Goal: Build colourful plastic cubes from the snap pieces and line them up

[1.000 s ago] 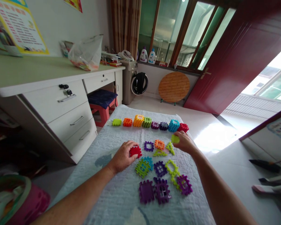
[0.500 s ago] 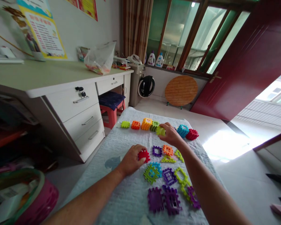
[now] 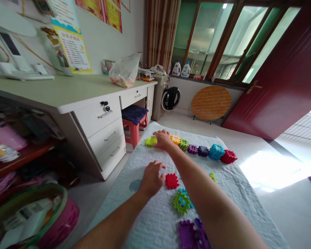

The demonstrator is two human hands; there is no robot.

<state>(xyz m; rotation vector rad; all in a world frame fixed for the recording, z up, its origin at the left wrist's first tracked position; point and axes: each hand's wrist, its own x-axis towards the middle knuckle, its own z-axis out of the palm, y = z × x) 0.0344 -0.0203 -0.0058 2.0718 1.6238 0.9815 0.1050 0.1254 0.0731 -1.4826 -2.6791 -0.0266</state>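
Your right hand [image 3: 164, 139] is reaching across to the left end of the row, its fingers closed around a lime-green piece [image 3: 154, 139] right beside another lime-green block [image 3: 148, 141]; you cannot tell from here whether the two are joined. Your left hand [image 3: 152, 177] is nearer you, fingers loosely curved with a gap before the thumb and nothing in its grasp, just beside a red piece [image 3: 172, 181] lying flat on the cloth [image 3: 150, 224]. To the right of your right hand, the row runs on through a yellow block [image 3: 175, 139], a green block [image 3: 184, 144], a purple block [image 3: 192, 149], a dark purple block [image 3: 203, 151], a blue block [image 3: 216, 152] and a red block [image 3: 229, 156]. Nearer you, a green window piece [image 3: 181, 203] overlaps a blue piece, with purple pieces [image 3: 188, 235] below them, partly hidden by your right forearm. Beyond the cloth stand a desk [image 3: 93, 90] on your left, a stool [image 3: 134, 114] with a dark cushion, and a washing machine [image 3: 159, 97] with its door open.
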